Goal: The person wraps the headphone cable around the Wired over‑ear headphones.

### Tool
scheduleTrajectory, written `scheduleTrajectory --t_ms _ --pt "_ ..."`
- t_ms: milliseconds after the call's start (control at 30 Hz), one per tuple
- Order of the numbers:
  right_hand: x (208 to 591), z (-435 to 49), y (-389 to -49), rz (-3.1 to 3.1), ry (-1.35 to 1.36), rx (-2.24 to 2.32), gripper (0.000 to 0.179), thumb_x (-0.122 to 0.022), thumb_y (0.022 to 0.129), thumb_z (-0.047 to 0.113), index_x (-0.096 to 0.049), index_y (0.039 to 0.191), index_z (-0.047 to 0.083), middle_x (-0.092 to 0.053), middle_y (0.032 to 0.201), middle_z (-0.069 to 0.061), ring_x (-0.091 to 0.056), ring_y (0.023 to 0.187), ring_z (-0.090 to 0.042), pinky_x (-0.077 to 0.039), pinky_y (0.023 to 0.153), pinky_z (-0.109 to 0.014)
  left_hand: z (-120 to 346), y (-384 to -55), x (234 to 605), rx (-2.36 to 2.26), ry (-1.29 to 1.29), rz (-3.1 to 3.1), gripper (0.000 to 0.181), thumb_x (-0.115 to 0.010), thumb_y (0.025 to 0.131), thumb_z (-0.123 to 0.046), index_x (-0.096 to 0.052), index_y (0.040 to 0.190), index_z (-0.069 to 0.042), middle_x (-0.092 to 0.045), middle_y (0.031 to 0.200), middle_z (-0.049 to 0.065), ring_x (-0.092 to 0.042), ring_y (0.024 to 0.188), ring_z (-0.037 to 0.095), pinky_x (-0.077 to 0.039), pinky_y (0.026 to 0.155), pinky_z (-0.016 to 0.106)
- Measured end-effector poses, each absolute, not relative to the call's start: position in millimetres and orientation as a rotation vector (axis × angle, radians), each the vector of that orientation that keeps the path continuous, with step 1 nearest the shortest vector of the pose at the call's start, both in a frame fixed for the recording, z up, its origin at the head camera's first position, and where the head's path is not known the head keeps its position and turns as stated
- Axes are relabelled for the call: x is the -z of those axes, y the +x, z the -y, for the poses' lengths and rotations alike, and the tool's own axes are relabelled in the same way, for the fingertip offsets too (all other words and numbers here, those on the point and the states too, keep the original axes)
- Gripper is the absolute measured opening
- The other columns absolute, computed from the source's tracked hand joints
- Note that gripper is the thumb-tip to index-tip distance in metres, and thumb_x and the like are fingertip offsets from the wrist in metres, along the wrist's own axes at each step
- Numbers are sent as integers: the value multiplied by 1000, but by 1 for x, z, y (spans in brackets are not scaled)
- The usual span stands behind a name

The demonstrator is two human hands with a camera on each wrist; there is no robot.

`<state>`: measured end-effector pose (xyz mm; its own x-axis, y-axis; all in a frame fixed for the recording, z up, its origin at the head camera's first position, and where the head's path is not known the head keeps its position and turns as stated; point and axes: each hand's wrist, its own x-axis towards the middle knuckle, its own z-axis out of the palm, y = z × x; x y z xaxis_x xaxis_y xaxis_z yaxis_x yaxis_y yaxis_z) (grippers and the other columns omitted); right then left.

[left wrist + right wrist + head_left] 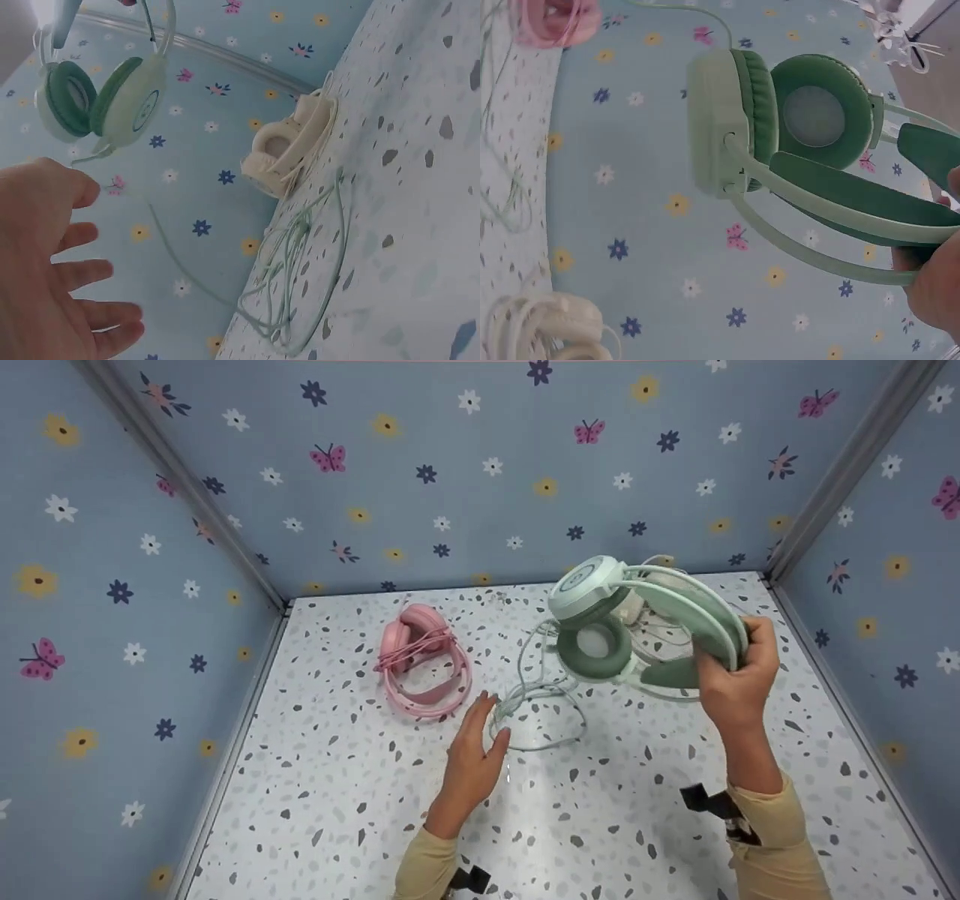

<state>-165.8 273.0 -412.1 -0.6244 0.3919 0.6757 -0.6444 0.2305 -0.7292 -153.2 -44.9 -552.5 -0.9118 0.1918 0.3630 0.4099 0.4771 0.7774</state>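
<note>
Raised off the table, a pair of mint-green headphones (589, 592) hangs from my right hand (739, 675), which grips the headband at its top. In the right wrist view the dark green ear pads (814, 116) face each other at the far end of the band. My left hand (474, 754) has its fingers extended, beside the green headphone cable (536, 690) that lies in loose loops on the table. The left wrist view shows those fingers spread and holding nothing, with the cable (285, 285) trailing up toward the headphones (124, 105).
Pink headphones (427, 660), their cord wrapped around them, lie left of the green cable. White headphones (289, 146) sit at the back right, partly hidden in the head view. Flower-patterned panels (465, 472) enclose the speckled white table (345, 802) at the back and sides.
</note>
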Motion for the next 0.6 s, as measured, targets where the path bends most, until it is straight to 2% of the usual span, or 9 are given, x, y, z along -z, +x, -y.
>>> scheduleTrajectory --t_ms 33,67,133,200,267,300,433,533,600 --pt "411 -273 -164 1613 231 -1651 17 -63 81 -15 -50 91 -11 -53 70 -8 -46 55 -15 -40 59 -25 40 -157 552 1446 -534 2496 53 -49 102 -33 -36 148 -10 -34 152 6 -31 139 24 -30 108 46" --pt "410 -273 -162 1557 220 -1773 18 -64 81 -15 -51 92 -10 -54 70 -9 -49 54 -16 -43 57 -25 36 -160 553 1486 -555 2494 55 -46 104 -35 -32 150 -8 -32 153 8 -30 140 24 -29 109 46" --pt "409 -273 -160 1425 220 -2002 19 -63 83 -17 -50 93 -7 -54 70 -11 -48 51 -18 -43 52 -27 28 -162 544 1582 -598 2441 43 -42 106 -26 -43 142 -2 -49 140 12 -47 127 23 -38 102 41" --pt "410 -273 -158 1332 219 -2169 19 -59 84 -19 -50 94 -5 -51 71 -10 -40 48 -18 -38 49 -28 24 -161 536 1642 -628 2340 26 -42 105 -13 -58 119 3 -63 110 15 -60 99 22 -47 85 36" --pt "412 -275 -157 1280 249 -2281 22 -53 84 -22 -51 97 -5 -42 66 -7 -30 48 -16 -31 49 -28 23 -159 531 1708 -653 2212 20 -42 102 1 -59 93 6 -60 81 16 -58 73 20 -48 68 32" --pt "414 -278 -157 1259 286 -2332 24 -49 84 -24 -51 98 -5 -37 64 -5 -24 48 -15 -27 49 -28 24 -157 528 1726 -654 2153 21 -41 100 7 -57 86 5 -55 72 16 -53 63 20 -46 61 31" --pt "427 -287 -161 988 515 -2701 32 -29 85 -27 -50 91 -4 -18 59 0 -13 49 -12 -20 50 -25 32 -165 538 1818 -600 2022 17 -40 99 11 -54 89 8 -48 66 17 -49 55 21 -44 54 28" --pt "439 -288 -165 573 664 -3090 34 -18 86 -24 -45 85 -1 -17 61 0 -15 50 -11 -21 53 -23 34 -177 538 1909 -515 1979 17 -44 99 9 -60 94 9 -48 64 14 -45 51 20 -42 50 26" --pt "448 -283 -165 333 673 -3278 32 -19 84 -21 -44 87 0 -17 64 0 -17 51 -11 -23 55 -23 30 -187 537 2026 -439 1961 18 -47 100 4 -63 95 8 -50 65 11 -47 52 20 -44 52 26"
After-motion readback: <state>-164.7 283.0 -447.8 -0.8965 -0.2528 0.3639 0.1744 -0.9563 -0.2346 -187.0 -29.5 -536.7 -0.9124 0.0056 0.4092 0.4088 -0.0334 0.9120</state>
